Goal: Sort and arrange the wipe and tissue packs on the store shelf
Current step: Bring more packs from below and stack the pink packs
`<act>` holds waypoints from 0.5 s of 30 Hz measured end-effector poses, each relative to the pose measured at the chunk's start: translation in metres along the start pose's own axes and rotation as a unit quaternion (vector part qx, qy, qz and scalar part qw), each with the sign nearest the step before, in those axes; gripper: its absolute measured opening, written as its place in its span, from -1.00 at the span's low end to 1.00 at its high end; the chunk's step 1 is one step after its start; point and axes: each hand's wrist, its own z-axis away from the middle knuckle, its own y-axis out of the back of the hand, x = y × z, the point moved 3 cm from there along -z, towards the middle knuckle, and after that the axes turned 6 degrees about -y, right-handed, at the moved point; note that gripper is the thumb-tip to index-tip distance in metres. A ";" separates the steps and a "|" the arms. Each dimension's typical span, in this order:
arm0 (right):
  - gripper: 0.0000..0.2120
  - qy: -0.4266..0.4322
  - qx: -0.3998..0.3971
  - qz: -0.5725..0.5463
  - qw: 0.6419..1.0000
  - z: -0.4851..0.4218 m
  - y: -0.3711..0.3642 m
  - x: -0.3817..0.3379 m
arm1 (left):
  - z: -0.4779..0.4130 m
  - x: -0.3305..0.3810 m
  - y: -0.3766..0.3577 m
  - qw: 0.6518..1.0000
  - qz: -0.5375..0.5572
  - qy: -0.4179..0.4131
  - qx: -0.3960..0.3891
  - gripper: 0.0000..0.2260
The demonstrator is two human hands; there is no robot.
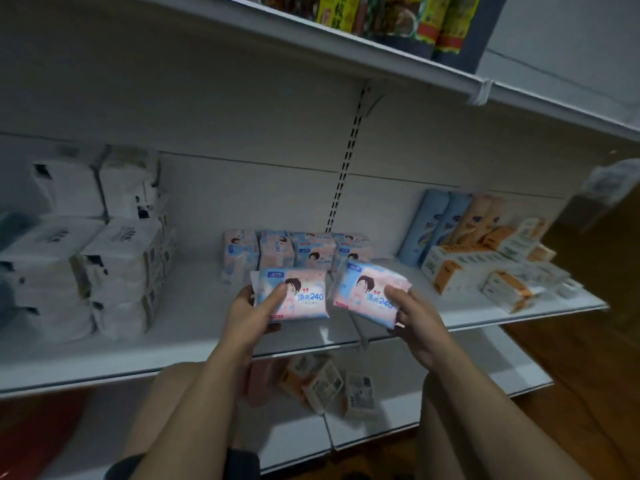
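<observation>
Your left hand grips one pink pack, your right hand another, both above the shelf front. Matching packs stand at twelve o'clock; orange packs at two o'clock lie jumbled.

Counts on the shelf

Two pink-and-blue packs are held, four more are stood behind, and four tall packs are seen right (white stacks uncountable).
</observation>
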 end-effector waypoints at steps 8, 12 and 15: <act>-0.75 -0.025 -0.013 0.075 0.997 -0.007 0.015 0.001 | -0.005 -0.008 -0.017 0.999 -0.040 -0.002 -0.020 -0.64; -0.68 -0.050 -0.023 0.085 0.995 -0.027 0.028 0.012 | -0.014 -0.012 -0.032 0.993 -0.111 -0.032 -0.017 -0.55; -0.68 -0.070 -0.034 0.094 0.993 -0.057 0.040 0.019 | -0.027 -0.016 -0.046 0.981 -0.182 -0.066 -0.016 -0.35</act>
